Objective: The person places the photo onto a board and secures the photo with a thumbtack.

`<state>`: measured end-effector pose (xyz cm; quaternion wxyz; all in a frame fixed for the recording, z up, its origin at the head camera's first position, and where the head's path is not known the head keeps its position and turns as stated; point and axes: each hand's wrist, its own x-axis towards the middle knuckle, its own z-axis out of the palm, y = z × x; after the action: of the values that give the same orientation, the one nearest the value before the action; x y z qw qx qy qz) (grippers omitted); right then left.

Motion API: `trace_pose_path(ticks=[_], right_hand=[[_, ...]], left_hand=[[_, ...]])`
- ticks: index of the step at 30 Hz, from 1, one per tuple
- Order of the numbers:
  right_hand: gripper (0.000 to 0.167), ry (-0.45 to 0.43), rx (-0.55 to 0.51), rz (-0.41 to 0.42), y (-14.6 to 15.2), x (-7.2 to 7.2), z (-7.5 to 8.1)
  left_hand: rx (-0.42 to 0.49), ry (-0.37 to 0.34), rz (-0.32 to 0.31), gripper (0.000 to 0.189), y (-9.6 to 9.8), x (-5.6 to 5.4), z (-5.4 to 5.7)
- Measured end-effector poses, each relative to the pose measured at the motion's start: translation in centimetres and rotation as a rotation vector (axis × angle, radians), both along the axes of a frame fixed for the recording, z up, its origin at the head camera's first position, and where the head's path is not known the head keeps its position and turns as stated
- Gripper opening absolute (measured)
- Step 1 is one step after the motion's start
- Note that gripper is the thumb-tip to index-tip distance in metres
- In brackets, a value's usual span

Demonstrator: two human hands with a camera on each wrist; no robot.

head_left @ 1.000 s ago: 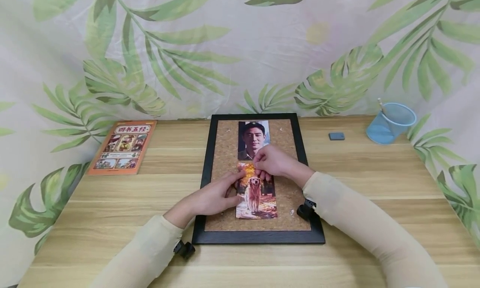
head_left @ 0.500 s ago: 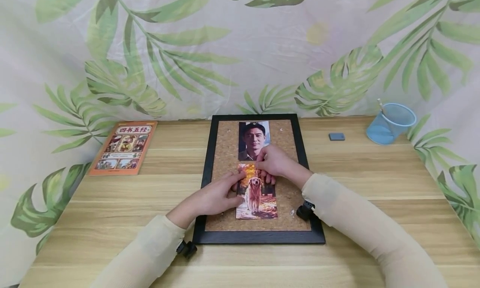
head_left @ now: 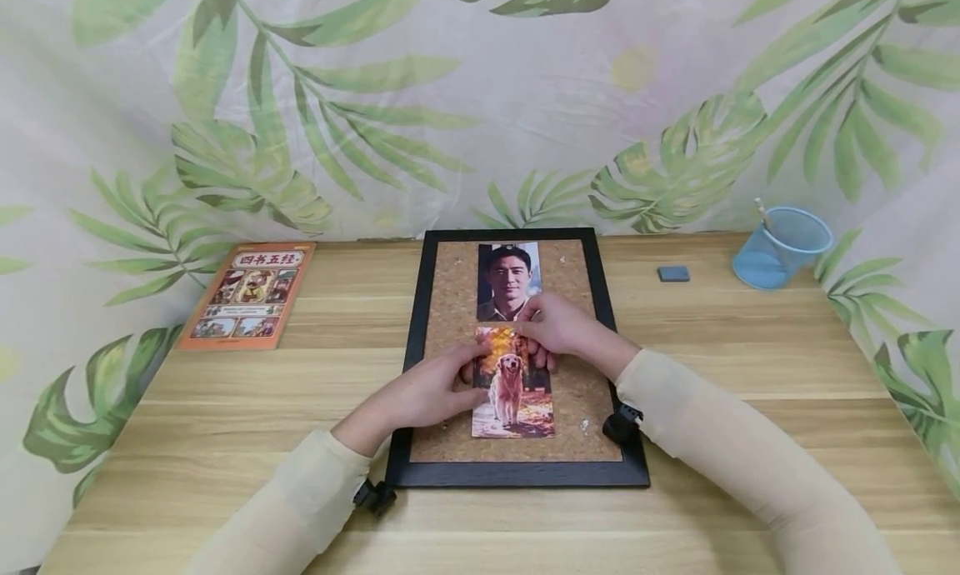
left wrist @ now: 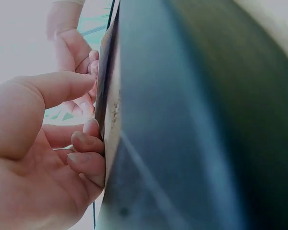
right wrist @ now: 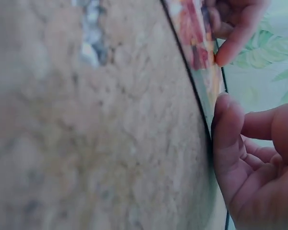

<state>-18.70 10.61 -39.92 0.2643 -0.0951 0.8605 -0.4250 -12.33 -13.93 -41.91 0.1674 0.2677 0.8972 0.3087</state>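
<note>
A photo of a golden retriever [head_left: 508,392] lies on the framed corkboard [head_left: 588,375], just below a portrait photo [head_left: 507,279] with a small pin at its top. My left hand [head_left: 423,392] rests along the dog photo's left side. In the left wrist view, the left thumb [left wrist: 67,87] reaches straight onto the photo, the other fingers bent at its edge. At the photo's top edge, my right hand [head_left: 558,325] pinches with thumb and index finger what looks like a pushpin, hidden behind the fingertips. The right wrist view shows those fingers [right wrist: 228,127] close against the board.
Clear pushpins [head_left: 586,426] stick in the cork near the corners. An orange comic book [head_left: 247,296] lies on the left of the wooden table [head_left: 225,442]. To the right are a small blue block [head_left: 673,273] and a blue mesh pen holder [head_left: 780,246] with a stick in it.
My right hand has shifted slightly to the right at the photo's top edge, its wrist swinging right. The left hand has stayed nearly still on the photo, and the photo keeps its place.
</note>
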Motion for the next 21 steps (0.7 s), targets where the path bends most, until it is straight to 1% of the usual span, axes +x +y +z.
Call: trace_pose_path(ticks=[1,2,4,6,8,11,13,16,19,21], right_hand=[[0.018,0.010,-0.023,0.001,0.3,0.2,0.1],[0.019,0.020,-0.044,0.000,0.6,0.4,0.2],[0.022,0.040,-0.083,-0.003,1.3,0.7,0.6],[0.024,0.070,-0.114,-0.011,2.1,1.1,0.9],[0.026,0.100,-0.141,-0.020,3.0,1.4,1.2],[0.029,0.179,-0.144,-0.029,4.4,1.9,1.5],[0.031,0.245,-0.123,-0.039,5.2,2.3,1.7],[0.035,0.375,-0.050,-0.068,6.4,3.0,1.8],[0.039,0.503,0.036,-0.096,7.5,3.7,2.2],[0.042,0.559,0.083,-0.101,8.2,4.0,2.4]], left_hand=[[0.020,-0.002,-0.006,0.062,0.0,0.1,0.4],[0.034,-0.015,-0.003,0.060,0.1,0.2,1.0],[0.063,-0.025,0.002,0.057,-0.2,0.3,1.5],[0.082,-0.034,0.023,0.055,-0.6,0.3,1.9],[0.095,-0.035,0.061,0.053,-1.0,0.4,2.3],[0.106,-0.006,0.140,0.050,-1.8,0.4,3.0],[0.121,0.029,0.185,0.047,-2.4,0.5,3.5],[0.134,0.105,0.246,0.043,-3.2,0.6,4.1],[0.137,0.193,0.293,0.042,-4.2,0.7,4.7],[0.132,0.252,0.318,0.043,-4.8,0.8,4.9]])
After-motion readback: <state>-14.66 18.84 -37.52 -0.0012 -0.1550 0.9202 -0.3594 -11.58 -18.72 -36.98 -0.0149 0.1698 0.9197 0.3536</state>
